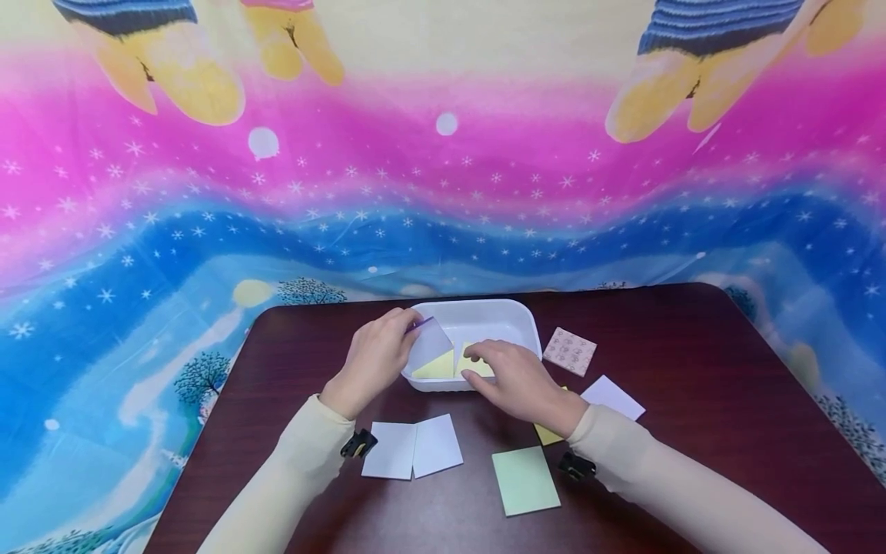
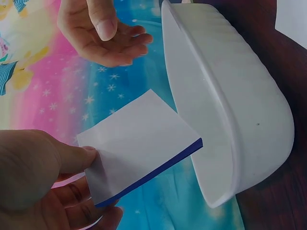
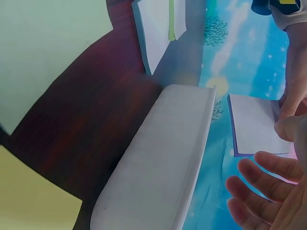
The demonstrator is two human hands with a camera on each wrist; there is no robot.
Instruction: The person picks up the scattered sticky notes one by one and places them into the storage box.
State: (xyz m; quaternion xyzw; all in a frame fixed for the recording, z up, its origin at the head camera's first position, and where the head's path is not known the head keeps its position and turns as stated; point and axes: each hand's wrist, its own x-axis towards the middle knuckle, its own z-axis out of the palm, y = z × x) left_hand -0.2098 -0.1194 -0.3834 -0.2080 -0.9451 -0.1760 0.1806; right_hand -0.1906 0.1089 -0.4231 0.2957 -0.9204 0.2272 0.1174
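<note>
My left hand [image 1: 374,358] pinches a square note pad [image 2: 139,143] by one side, thumb on its white face and fingers beneath. The pad has a purple-blue edge and is held tilted over the left part of a white plastic basin [image 1: 501,312]. Over the basin's front right, my right hand [image 1: 515,377] hovers with loosely bent fingers and holds nothing; in the left wrist view that hand [image 2: 98,36] is apart from the pad. Pale yellow paper [image 1: 438,367] shows inside the basin below the held pad, and another yellow piece [image 1: 477,368] lies near my right fingertips.
Two white pads [image 1: 389,450] lie side by side before the basin. A green pad [image 1: 526,481], a yellow one [image 1: 549,435] partly under my right wrist, a white one [image 1: 614,398] and a pink patterned one [image 1: 571,352] lie to the right. A printed cloth hangs behind the table.
</note>
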